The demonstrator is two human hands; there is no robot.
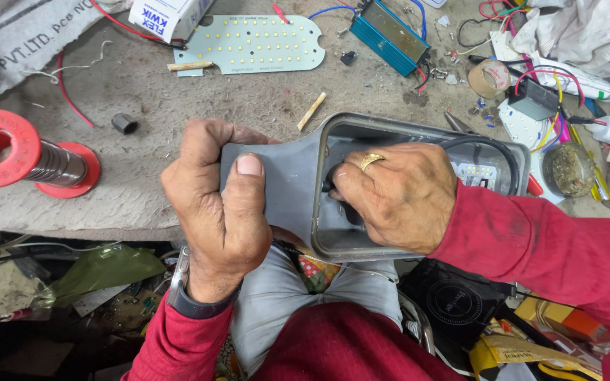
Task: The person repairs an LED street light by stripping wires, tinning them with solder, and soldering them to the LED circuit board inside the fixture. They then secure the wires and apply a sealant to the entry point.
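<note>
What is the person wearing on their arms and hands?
Both arms have long red sleeves. The left hand has a dark wristwatch with a silver-coloured case at the wrist. The right hand wears a gold-coloured ring on one finger. No gloves on either hand, and the hands look a bit smudged with grime.

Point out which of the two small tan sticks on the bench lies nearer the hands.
The slanted tan stick just above the grey housing; the other lies beside the LED board.
</note>
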